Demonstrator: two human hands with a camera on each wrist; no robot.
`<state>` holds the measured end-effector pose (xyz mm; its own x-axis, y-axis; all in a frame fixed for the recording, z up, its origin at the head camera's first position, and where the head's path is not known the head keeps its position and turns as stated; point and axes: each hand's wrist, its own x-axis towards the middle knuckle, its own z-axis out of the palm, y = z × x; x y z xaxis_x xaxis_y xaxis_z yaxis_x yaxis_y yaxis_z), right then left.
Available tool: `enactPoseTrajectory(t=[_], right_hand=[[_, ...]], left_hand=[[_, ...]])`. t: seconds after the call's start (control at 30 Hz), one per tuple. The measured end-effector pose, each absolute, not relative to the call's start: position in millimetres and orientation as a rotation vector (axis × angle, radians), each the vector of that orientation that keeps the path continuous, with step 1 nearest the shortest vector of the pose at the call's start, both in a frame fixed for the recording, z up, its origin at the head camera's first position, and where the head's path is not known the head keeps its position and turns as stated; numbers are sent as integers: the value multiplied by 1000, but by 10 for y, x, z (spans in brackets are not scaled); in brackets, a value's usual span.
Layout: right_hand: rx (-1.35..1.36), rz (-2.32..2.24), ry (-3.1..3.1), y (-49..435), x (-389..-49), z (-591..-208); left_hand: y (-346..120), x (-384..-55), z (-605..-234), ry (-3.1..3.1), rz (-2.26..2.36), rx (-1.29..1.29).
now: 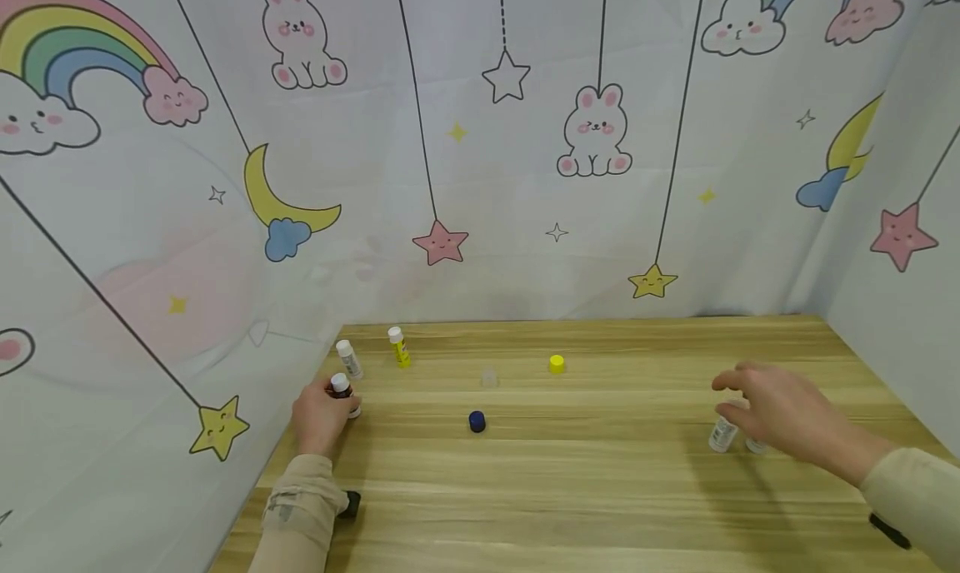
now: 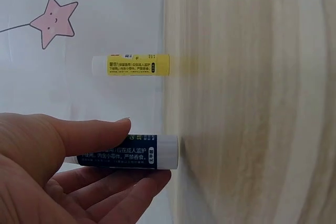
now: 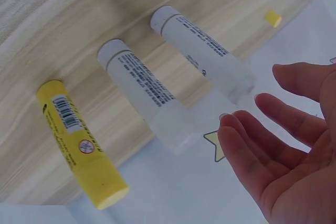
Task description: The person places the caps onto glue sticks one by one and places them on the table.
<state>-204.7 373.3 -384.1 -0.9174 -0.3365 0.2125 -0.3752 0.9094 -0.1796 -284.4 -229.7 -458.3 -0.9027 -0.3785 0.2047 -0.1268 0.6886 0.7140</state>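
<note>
On the left of the table, my left hand (image 1: 320, 417) holds an upright glue stick with a dark label (image 2: 126, 151) between thumb and fingers; its top is white. Beyond it stand a white glue stick (image 1: 349, 360) and a yellow glue stick (image 1: 400, 347) with white tops. Over on the right, my right hand (image 1: 787, 411) hovers with fingers loosely spread, nothing between them. Close to its fingertips stands a white glue stick (image 3: 202, 51) with a translucent cap. Another white glue stick (image 3: 142, 87) and a yellow-capped yellow glue stick (image 3: 73, 135) stand beside it.
Three loose caps lie mid-table: a navy cap (image 1: 477, 421), a translucent cap (image 1: 489, 378) and a yellow cap (image 1: 557, 364). Printed cloth (image 1: 510, 165) hangs behind and along the sides of the wooden table (image 1: 570, 490).
</note>
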Motion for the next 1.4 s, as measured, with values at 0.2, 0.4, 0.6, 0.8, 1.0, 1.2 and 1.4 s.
enactPoseTrajectory(t=[0.2, 0.4, 0.6, 0.8, 1.0, 1.2, 1.4], right_hand=[[554, 269, -2859, 3665, -2083, -3765], [573, 251, -2828, 3549, -2118, -3724], [612, 250, -2805, 3408, -2180, -3729], [637, 250, -2786, 3249, -2238, -3744], [662, 262, -2806, 3097, -2277, -3795], [715, 264, -2775, 2966, -2294, -3881], [727, 291, -2788, 2809, -2317, -3966]], left_hand=[[-2271, -2839, -4528, -2575, -1029, 399], [-2244, -2835, -4490, -2574, -1007, 379], [-2184, -2833, -4442, -2603, -998, 364], [-2117, -2835, -4390, -2647, -976, 330], [-2057, -2822, -4345, -2648, -920, 280], [-1948, -2778, -4268, -2638, -926, 231], [-1834, -2738, -4192, -2663, -923, 239]])
